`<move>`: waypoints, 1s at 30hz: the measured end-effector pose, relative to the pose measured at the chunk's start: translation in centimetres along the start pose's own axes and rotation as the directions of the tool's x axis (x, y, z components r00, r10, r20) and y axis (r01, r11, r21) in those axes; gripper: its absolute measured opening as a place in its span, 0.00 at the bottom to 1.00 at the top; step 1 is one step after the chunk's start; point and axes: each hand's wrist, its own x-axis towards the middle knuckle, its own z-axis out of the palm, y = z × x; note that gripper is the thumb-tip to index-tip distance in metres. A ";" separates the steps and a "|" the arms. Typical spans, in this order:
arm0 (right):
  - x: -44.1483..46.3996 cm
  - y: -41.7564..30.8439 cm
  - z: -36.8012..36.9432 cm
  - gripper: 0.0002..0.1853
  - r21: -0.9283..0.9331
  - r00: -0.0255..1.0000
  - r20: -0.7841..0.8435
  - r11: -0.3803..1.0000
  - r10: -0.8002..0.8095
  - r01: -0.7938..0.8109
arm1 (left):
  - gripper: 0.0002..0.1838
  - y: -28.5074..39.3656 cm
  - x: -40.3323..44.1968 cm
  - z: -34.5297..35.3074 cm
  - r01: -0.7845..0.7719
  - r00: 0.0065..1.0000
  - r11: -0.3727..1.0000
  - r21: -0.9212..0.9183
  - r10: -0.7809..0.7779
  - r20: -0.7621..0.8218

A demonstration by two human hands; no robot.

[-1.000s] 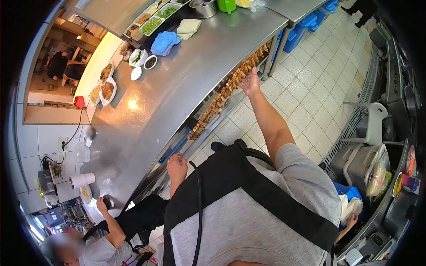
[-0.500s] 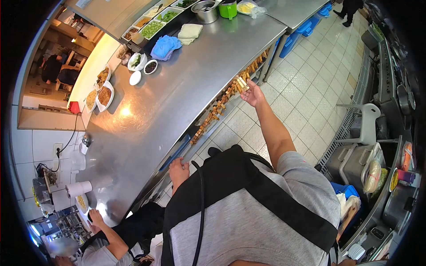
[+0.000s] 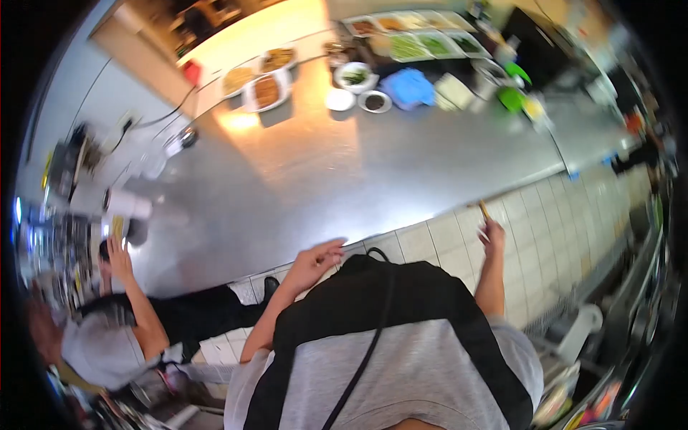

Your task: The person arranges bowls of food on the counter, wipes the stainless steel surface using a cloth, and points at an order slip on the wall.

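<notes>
My right hand [image 3: 491, 238] is beyond the front edge of the steel counter [image 3: 301, 208], over the floor. Its fingers close on a slim wooden piece that looks like a clothespin [image 3: 484, 211], pointing up toward the counter edge; motion blur hides its detail. My left hand [image 3: 322, 259] is at the counter's front edge, close to my apron [image 3: 423, 287]. The fingers of that hand stretch loosely to the right, and I see nothing held in them.
Across the counter's back stand trays of chopped ingredients [image 3: 408, 49], filled white dishes [image 3: 266, 92], small bowls [image 3: 374, 102] and a blue cloth [image 3: 408, 89]. At left, a co-worker's hand [image 3: 120, 259] is near a dish and a white roll [image 3: 129, 203].
My view has turned toward the counter. My right hand has left the row of wooden clothespins under the counter edge, which is now out of sight. My left hand has come up to the edge.
</notes>
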 end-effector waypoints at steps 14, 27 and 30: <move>-9.1 -23.1 22.0 0.12 -0.280 0.444 0.488 0.347 -0.751 0.895 | 0.28 -7.3 9.0 -16.7 0.658 0.448 0.492 0.570 0.353 -0.821; -16.9 -22.5 56.6 0.07 0.076 -0.269 0.937 -0.618 -0.225 0.783 | 0.24 -6.5 8.8 -16.7 0.603 0.364 0.589 0.538 0.397 -0.842; -17.5 -23.7 57.7 0.09 0.002 -0.115 0.974 -0.501 -0.195 0.865 | 0.19 -5.4 9.4 -19.1 0.511 0.348 0.702 0.496 0.359 -0.866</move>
